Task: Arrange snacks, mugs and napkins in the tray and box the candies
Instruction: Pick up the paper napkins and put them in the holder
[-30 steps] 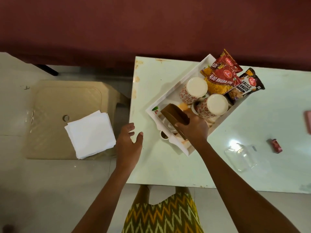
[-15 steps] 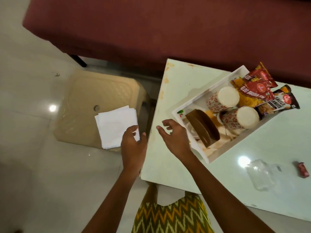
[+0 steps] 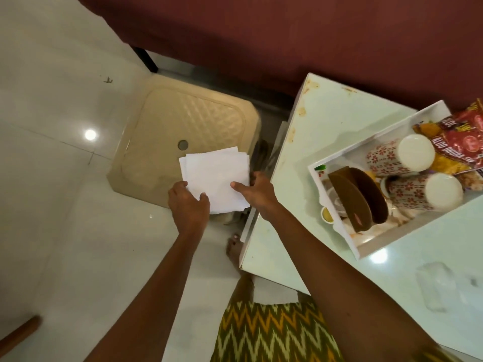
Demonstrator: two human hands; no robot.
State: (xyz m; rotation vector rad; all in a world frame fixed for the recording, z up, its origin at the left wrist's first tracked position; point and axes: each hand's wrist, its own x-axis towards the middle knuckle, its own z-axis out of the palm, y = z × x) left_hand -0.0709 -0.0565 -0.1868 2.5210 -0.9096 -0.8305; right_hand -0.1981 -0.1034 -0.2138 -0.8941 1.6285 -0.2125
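Observation:
A stack of white napkins [image 3: 215, 176] lies on the near right corner of a beige plastic stool [image 3: 183, 126]. My left hand [image 3: 188, 205] grips the stack's near left corner. My right hand [image 3: 257, 192] holds its right edge, thumb on top. On the pale table [image 3: 326, 121] to the right stands a white tray [image 3: 347, 150]. It holds two floral mugs [image 3: 402, 156] lying on their sides, red snack packets [image 3: 460, 142] and a brown napkin holder [image 3: 358, 194].
A clear plastic box [image 3: 439, 283] sits on the table near its front edge. A dark red sofa [image 3: 287, 35] runs behind the stool and table. White tiled floor [image 3: 52, 205] lies to the left. My bare foot [image 3: 234, 249] is by the table's corner.
My right hand left the brown holder in the tray and crossed left to the napkins. My left hand reached forward onto the stack. The view swung left and down.

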